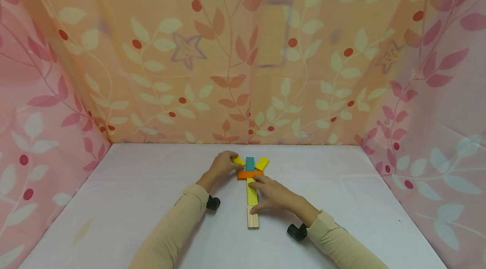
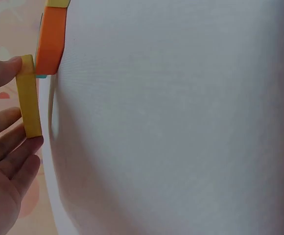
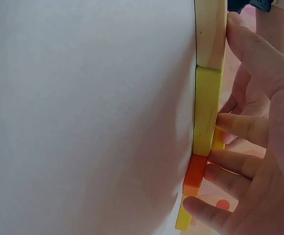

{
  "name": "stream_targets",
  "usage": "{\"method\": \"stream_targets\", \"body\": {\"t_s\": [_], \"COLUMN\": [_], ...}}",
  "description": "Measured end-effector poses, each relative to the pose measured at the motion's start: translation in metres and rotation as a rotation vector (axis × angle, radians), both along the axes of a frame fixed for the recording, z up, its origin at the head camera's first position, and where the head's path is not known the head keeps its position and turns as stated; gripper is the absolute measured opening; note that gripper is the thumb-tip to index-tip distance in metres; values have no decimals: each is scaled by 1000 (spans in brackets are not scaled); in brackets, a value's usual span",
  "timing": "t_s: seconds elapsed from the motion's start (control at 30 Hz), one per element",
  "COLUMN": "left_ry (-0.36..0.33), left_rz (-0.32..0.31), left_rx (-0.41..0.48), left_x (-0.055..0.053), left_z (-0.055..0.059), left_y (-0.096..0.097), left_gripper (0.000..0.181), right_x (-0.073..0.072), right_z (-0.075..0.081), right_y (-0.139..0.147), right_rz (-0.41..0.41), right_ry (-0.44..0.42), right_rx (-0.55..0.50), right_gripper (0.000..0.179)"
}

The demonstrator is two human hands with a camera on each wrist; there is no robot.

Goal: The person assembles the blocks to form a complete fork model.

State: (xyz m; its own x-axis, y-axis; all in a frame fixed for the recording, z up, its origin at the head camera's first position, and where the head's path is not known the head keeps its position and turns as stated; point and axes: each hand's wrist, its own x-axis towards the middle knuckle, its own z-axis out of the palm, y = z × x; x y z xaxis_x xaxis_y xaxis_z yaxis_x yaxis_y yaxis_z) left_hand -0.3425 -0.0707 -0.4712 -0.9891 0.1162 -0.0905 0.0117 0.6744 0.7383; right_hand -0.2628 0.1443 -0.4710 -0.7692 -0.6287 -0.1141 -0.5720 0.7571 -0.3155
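Wooden blocks lie together on the white table in a figure with a long stem. My left hand (image 1: pixel 222 165) pinches a yellow block (image 2: pixel 28 98) between thumb and fingers, beside the left end of an orange block (image 1: pixel 243 175). Behind the orange block lie a teal block (image 1: pixel 249 163) and another yellow block (image 1: pixel 262 163), the latter slanting to the right. The stem is a yellow-green block (image 1: pixel 252 196) followed by a plain wood block (image 1: pixel 252 221). My right hand (image 1: pixel 275 195) rests spread fingertips along the row, its thumb at the plain block in the right wrist view.
White cloth covers the table (image 1: pixel 114 210). A floral curtain (image 1: pixel 228 91) hangs along the back edge, with pink patterned cloth (image 1: pixel 429 134) at the sides. Small black cameras (image 1: pixel 297 232) sit at both wrists, near the beige sleeves.
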Motion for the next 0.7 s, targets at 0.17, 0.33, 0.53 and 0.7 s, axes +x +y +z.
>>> {"method": "stream_targets", "body": {"t_s": [0.17, 0.33, 0.53, 0.7], "left_ry": [-19, -22, -20, -36], "left_rz": [3, 2, -5, -9], "left_rx": [-14, -43, -61, -52], "left_x": [2, 2, 2, 1], "left_z": [0, 0, -1, -1], "left_y": [4, 7, 6, 7], "left_gripper": [56, 55, 52, 51], "right_x": [-1, -1, -1, 0], "right_z": [-2, -2, 0, 2], "right_y": [0, 1, 1, 1], "right_rz": [4, 14, 23, 19], "right_ry": [7, 24, 33, 23], "right_rx": [-5, -5, -8, -7], "right_gripper": [88, 89, 88, 88]}}
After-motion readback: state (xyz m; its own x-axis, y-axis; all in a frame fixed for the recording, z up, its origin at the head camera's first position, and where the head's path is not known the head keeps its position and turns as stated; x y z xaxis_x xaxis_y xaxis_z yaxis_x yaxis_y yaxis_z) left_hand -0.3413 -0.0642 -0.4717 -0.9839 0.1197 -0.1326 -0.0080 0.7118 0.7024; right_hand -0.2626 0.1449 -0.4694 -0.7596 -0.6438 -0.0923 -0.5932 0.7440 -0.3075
